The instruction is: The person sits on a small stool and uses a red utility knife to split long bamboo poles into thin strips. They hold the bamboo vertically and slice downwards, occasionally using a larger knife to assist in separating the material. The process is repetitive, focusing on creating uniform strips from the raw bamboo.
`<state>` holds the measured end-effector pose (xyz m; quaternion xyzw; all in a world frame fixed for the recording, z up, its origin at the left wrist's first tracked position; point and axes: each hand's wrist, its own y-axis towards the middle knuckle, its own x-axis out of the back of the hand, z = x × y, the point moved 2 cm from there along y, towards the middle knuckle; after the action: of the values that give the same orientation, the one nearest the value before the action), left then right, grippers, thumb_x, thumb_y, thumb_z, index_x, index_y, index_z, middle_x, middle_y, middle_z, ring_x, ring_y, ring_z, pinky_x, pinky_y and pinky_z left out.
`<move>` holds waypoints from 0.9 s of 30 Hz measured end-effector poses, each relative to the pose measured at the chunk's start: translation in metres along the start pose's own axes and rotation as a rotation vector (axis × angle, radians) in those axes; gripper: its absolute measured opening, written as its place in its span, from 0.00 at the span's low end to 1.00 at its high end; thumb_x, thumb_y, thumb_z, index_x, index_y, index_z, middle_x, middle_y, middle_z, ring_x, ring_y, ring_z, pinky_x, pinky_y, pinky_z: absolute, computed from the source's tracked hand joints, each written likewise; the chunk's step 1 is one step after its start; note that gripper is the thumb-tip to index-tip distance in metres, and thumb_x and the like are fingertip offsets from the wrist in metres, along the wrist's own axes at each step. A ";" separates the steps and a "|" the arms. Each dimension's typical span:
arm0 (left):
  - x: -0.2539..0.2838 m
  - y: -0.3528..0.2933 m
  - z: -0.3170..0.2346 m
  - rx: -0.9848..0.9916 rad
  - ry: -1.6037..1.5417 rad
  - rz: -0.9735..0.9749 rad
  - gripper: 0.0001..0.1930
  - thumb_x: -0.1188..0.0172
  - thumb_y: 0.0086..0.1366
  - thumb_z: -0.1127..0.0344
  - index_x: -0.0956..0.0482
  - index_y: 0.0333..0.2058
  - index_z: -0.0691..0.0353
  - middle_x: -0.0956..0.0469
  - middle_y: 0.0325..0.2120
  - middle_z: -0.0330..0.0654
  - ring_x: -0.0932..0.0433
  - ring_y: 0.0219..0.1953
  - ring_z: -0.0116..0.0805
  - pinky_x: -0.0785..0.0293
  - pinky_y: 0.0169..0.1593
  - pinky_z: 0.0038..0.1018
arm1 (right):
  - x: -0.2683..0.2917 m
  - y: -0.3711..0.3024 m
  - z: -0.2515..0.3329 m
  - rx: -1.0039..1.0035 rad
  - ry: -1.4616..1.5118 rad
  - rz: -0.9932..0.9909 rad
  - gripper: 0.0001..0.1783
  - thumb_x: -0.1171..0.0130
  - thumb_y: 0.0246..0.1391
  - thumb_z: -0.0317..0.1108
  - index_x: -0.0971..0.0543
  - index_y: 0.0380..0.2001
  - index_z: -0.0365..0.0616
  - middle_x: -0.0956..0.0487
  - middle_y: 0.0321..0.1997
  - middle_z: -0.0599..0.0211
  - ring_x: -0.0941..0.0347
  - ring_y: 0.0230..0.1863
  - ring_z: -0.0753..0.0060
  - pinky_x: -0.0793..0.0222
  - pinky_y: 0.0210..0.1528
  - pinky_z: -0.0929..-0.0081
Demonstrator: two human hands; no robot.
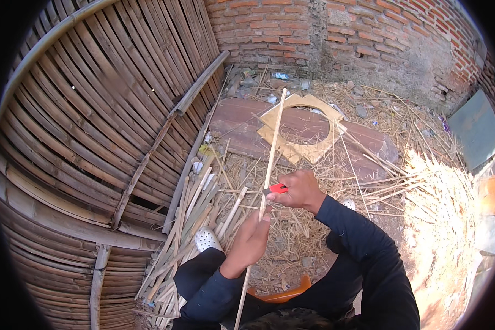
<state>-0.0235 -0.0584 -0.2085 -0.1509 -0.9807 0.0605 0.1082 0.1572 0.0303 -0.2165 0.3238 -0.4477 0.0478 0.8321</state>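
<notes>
The left hand [252, 239] grips a long bamboo strip [270, 159] that runs up past the wooden ring frame [302, 127]. The right hand [298, 190] clenches a red-handled knife [276, 189] against it. The blade sits just above the left fingers, so a slip could cut them.

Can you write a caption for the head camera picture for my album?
Left hand holds a long bamboo strip while right hand presses a red-handled cutter against it.
</notes>
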 end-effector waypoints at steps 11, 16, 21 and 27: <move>0.002 -0.022 -0.033 -0.127 0.359 -0.076 0.17 0.54 0.66 0.65 0.32 0.49 0.72 0.30 0.15 0.57 0.28 0.21 0.60 0.36 0.26 0.46 | -0.004 0.011 -0.022 -0.138 -0.099 0.050 0.33 0.47 0.46 0.69 0.22 0.13 0.48 0.27 0.11 0.58 0.27 0.15 0.54 0.34 0.19 0.61; 0.010 -0.022 -0.034 -0.158 0.375 -0.082 0.17 0.55 0.66 0.66 0.33 0.50 0.71 0.30 0.14 0.57 0.27 0.20 0.59 0.35 0.26 0.48 | -0.008 -0.005 0.031 0.028 0.009 0.144 0.33 0.46 0.47 0.68 0.21 0.14 0.47 0.27 0.11 0.57 0.27 0.16 0.55 0.33 0.20 0.61; 0.009 -0.028 -0.030 -0.166 0.569 -0.114 0.18 0.54 0.65 0.67 0.33 0.51 0.70 0.29 0.13 0.55 0.27 0.19 0.58 0.33 0.26 0.49 | -0.003 0.012 0.007 -0.123 -0.061 0.067 0.36 0.50 0.47 0.71 0.27 0.11 0.46 0.31 0.08 0.59 0.31 0.14 0.51 0.38 0.17 0.58; 0.016 -0.024 -0.026 -0.210 0.731 -0.187 0.19 0.52 0.63 0.68 0.32 0.50 0.74 0.28 0.13 0.54 0.26 0.17 0.55 0.32 0.23 0.47 | -0.012 -0.004 0.041 0.035 -0.064 0.204 0.35 0.49 0.46 0.72 0.20 0.16 0.49 0.27 0.10 0.60 0.28 0.14 0.55 0.36 0.17 0.63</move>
<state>-0.0397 -0.0743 -0.1764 -0.0829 -0.8878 -0.1083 0.4396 0.1226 0.0061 -0.2116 0.2924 -0.5038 0.1295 0.8025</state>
